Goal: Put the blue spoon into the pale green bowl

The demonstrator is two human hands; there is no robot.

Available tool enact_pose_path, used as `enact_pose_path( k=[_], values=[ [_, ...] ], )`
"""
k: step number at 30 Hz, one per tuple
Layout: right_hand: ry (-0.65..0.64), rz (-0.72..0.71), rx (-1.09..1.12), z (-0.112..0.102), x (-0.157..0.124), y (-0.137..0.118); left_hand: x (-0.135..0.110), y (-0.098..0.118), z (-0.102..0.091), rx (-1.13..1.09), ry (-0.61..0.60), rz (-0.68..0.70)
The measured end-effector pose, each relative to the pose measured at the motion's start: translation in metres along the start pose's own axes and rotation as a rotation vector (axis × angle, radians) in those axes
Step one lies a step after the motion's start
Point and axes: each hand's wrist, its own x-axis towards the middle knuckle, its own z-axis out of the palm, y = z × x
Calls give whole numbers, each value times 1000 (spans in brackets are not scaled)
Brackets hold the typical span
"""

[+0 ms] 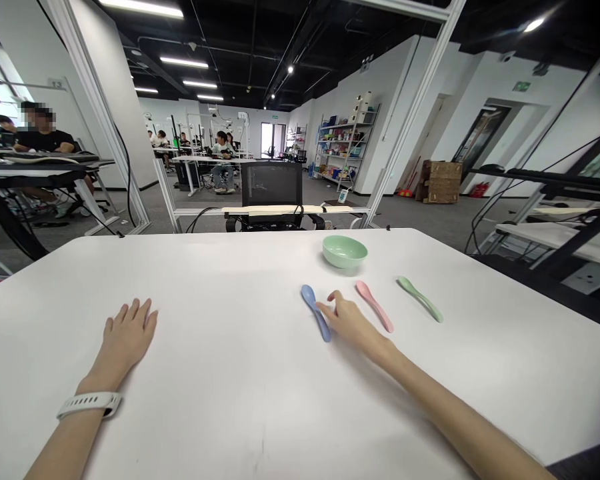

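My left hand (pixel 127 333) lies flat on the white table (pixel 240 373), fingers stretched out, holding nothing; a white watch sits on its wrist. My right hand (pixel 347 320) rests palm down further right, its fingertips touching the handle of a blue spoon (pixel 315 311) that lies on the table. A pink spoon (pixel 375 306) lies just right of this hand, apart from it. A green spoon (pixel 420 299) lies further right. A pale green bowl (pixel 345 251) stands upright behind the spoons.
Beyond the table's far edge stands a black chair (pixel 272 185) behind a metal frame. People sit at desks at the far left and in the back of the room. Black equipment stands (pixel 545 220) are at the right.
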Motion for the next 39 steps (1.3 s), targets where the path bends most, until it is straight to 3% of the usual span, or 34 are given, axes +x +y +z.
enact_pose_path(
  k=[5, 10, 14, 18, 24, 28, 33, 39],
  values=[
    [306, 70, -16, -49, 37, 55, 1, 0, 0, 17, -33, 12],
    [494, 219, -193, -91, 72, 141, 2, -2, 3, 21, -19, 15],
    [521, 297, -329, -98, 88, 202, 2, -3, 4, 10, -6, 22],
    [501, 345, -318, -94, 97, 236, 1, -1, 2, 3, -9, 17],
    [549, 302, -250, -93, 97, 247, 0, 3, -2, -7, -30, 10],
    [612, 58, -219, -86, 94, 226, 1, 2, -1, -16, -6, 2],
    [414, -198, -136, -64, 95, 190, 1, 0, 1, -26, 7, 3],
    [312, -174, -56, -45, 100, 190, -3, 4, -5, 14, -16, 9]
  ],
)
